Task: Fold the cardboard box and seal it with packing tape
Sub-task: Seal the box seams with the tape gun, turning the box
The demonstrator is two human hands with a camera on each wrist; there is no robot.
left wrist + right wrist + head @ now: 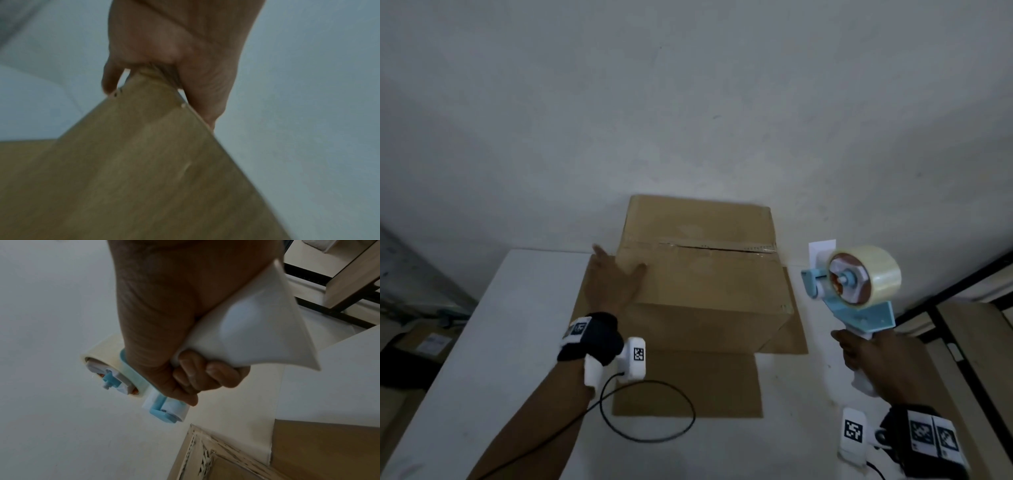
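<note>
Left hand on the box corner, right hand holding the tape dispenser clear of it.

Head view: the cardboard box (698,270) stands on a white desk (510,342), flaps closed, a strip of tape along its top seam; flat cardboard sheets (688,387) lie under and in front of it. The left hand (613,281) rests on the box's near left top corner, fingers spread and straight. The right hand (866,356) grips the white handle of a blue tape dispenser (859,284), held up to the right of the box, apart from it. Left wrist view: blurred; the left hand (174,56) drapes over a box corner (148,129), thumb on one face, fingers on the other. Right wrist view: the right hand (185,337) is curled tightly round the dispenser's handle (257,331), with the tape roll (109,356) beyond the fist and the taped box edge (205,456) below.
</note>
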